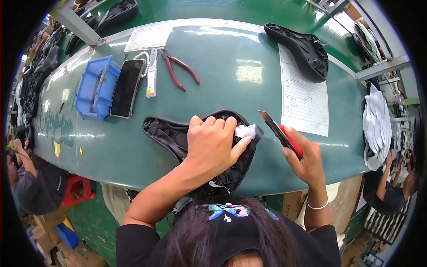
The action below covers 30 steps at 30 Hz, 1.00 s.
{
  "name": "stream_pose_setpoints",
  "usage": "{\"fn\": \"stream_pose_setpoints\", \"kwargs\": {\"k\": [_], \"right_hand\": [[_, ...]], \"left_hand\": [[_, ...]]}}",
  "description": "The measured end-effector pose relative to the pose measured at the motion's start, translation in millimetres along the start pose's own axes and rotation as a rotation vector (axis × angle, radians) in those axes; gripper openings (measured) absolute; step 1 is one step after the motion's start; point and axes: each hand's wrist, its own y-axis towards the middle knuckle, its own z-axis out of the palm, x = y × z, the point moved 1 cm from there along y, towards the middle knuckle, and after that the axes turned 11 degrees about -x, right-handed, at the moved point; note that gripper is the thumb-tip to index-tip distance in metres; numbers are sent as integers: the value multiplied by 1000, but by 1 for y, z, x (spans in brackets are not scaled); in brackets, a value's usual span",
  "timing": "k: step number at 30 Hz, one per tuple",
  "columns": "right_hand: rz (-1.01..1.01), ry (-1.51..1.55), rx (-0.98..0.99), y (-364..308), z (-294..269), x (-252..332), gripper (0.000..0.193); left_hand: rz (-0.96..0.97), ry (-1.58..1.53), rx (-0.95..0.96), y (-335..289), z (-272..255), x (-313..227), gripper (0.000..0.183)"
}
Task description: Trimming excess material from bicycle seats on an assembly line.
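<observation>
A black bicycle saddle (162, 129) lies upside down near the table's front edge, its ribbed hollow underside facing up and its nose to the left. My left hand (210, 144) is closed over its middle, fingers curled toward the far rim, hiding part of the hollow. Beside that thumb, a crumpled white piece of material (245, 131) sits at the saddle's right end; whether the thumb pinches it, I cannot tell. To the right, my right hand (306, 159) grips a red and black utility knife (287, 139). Its blade is out, pointing up and left, apart from the saddle.
Blue bins (94, 91), a dark phone (127, 89), a white bead string and red-handled cutting pliers (181, 69) occupy the left. Another saddle (302, 51) rests on a printed sheet (307, 107) at far right. White covers (377, 127) hang by the right edge. Other people sit at both sides.
</observation>
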Motion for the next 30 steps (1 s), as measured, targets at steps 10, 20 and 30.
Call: {"fn": "stream_pose_setpoints", "kwargs": {"k": [10,20,30], "right_hand": [[268,166,-183,13,42,1,70],[66,232,203,26,65,46,55],[-103,-319,389,27,4,5,63]], "left_hand": [[-66,27,27,3,2,0,38],[65,124,33,-5,5,11,26],[-2,-126,28,-4,-4,20,24]]}}
